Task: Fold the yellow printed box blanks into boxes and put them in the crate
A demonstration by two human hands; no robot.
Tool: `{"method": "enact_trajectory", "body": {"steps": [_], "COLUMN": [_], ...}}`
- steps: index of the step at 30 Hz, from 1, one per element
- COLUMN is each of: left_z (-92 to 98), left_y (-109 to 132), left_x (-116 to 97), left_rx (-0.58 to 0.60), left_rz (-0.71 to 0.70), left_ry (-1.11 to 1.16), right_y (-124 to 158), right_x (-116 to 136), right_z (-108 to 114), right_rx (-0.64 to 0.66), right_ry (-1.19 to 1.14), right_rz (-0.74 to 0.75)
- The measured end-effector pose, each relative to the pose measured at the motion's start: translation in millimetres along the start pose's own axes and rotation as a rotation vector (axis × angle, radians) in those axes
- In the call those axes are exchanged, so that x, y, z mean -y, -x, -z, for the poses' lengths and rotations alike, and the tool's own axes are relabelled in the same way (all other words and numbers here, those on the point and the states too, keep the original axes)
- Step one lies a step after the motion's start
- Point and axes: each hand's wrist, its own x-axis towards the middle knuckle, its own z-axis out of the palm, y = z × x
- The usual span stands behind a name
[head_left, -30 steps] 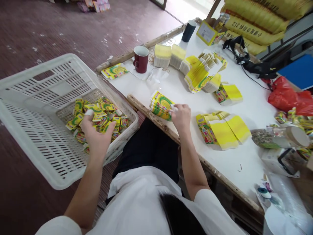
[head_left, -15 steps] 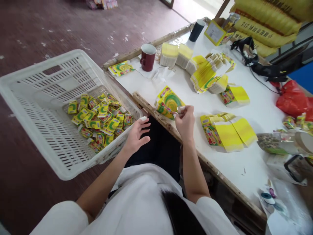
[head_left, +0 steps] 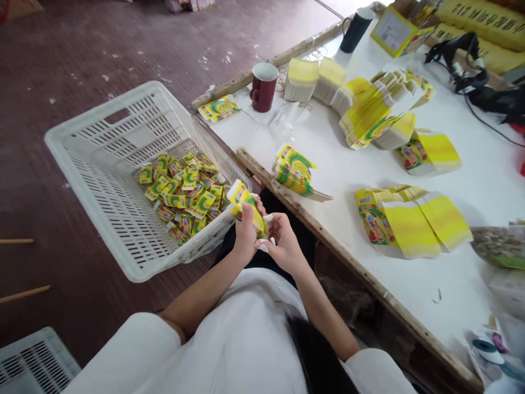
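My left hand (head_left: 245, 230) and my right hand (head_left: 284, 244) are together over my lap, both closed on one yellow and green printed packet (head_left: 246, 207). They sit just beside the near corner of the white plastic basket (head_left: 98, 169), which holds several folded yellow and green packets (head_left: 184, 194). A small stack of flat packets (head_left: 294, 171) lies on the white table's near edge (head_left: 328, 241), a little above my hands.
On the table lie more fanned packet piles (head_left: 410, 224) and stacks (head_left: 369, 109), a dark red mug (head_left: 263, 86), a dark cup (head_left: 355, 30), a yellow box (head_left: 396, 32) and black cables (head_left: 471, 71). A second white crate corner (head_left: 33, 364) shows at lower left.
My left hand left the basket and came to my lap. My right hand took a packet off the stack and brought it down; both hands now hold it.
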Motion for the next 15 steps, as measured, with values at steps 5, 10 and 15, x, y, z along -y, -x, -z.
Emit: {"method": "enact_trajectory", "body": {"steps": [5,10,15], "left_z": [9.3,10.6,10.5], "left_y": [0,-4,-6], "left_x": [6,-8,-13], "left_rx": [0.178,0.246,0.161], "left_rz": [0.069,0.011,-0.023], "left_ry": [0.008,-0.064,-0.081], "right_y": [-7,-7,-4], "right_x": [-5,-4,-1], "right_z": [19,26,22], "right_rx": [-0.017,-0.003,-0.061], "right_ry": [-0.06,-0.077,-0.02], "right_rz": [0.013,0.021,0.052]}}
